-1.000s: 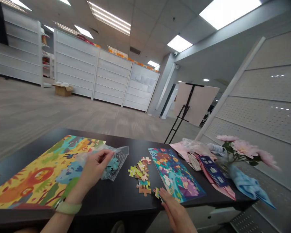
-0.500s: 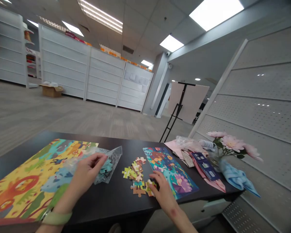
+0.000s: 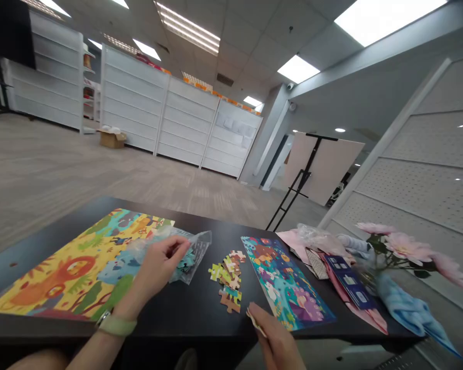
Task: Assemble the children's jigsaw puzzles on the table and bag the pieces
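My left hand (image 3: 164,264) pinches a clear plastic bag (image 3: 202,244) with teal puzzle pieces inside, partly over the right end of a yellow animal picture sheet (image 3: 96,257). Close to the table's front edge, my right hand (image 3: 275,334) grips a puzzle piece (image 3: 255,322), seen mostly edge-on. Between the hands lies a loose heap of puzzle pieces (image 3: 227,272) in green, brown and cream. A dark blue picture sheet (image 3: 283,280) with colourful animals rests just beyond my right hand.
On the table's right side are a navy booklet (image 3: 350,282), pink cloth, crumpled plastic (image 3: 318,237), a blue cloth (image 3: 405,306) and pink flowers (image 3: 405,245). An easel (image 3: 303,180) stands behind the dark table (image 3: 193,316); a perforated panel rises at right.
My right hand has lifted a puzzle piece from the heap and drawn it toward the front edge. My left hand stays at the bag. The camera view has turned left.
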Motion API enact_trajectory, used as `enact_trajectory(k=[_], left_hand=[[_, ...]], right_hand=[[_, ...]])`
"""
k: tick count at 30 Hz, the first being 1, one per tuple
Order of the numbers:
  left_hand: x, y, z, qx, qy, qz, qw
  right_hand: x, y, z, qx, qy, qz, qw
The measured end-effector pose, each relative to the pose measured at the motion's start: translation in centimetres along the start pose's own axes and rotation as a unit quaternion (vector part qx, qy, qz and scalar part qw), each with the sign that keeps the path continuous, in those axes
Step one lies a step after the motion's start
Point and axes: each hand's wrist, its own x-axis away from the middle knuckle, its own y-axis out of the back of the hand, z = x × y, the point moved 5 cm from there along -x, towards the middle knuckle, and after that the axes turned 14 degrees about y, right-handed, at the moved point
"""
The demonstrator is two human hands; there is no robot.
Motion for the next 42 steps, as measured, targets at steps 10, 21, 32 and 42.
enact_trajectory(k=[10,21,32,42], left_hand=[[0.3,0.4,0.6,-0.019,0.004,0.008,1.0],[0.5,0.4,-0.4,-0.023,-0.01,-0.002,1.0],[0.5,0.8,-0.1,-0.032,-0.011,-0.012,0.999],[0.7,0.6,-0.6,-0.046,-0.023,0.0,0.999]], right_hand=[[-5.2,-3.7,4.2,0.136,0.155,-0.015,0.978],[-7.0,1.3,2.8,-0.061,0.059,-0.167,0.982],[-9.5,0.1,4.9,-0.148,0.144,-0.027,0.978],[-9.9,-3.3,3.3,-0.028,0.056,0.102,0.993]])
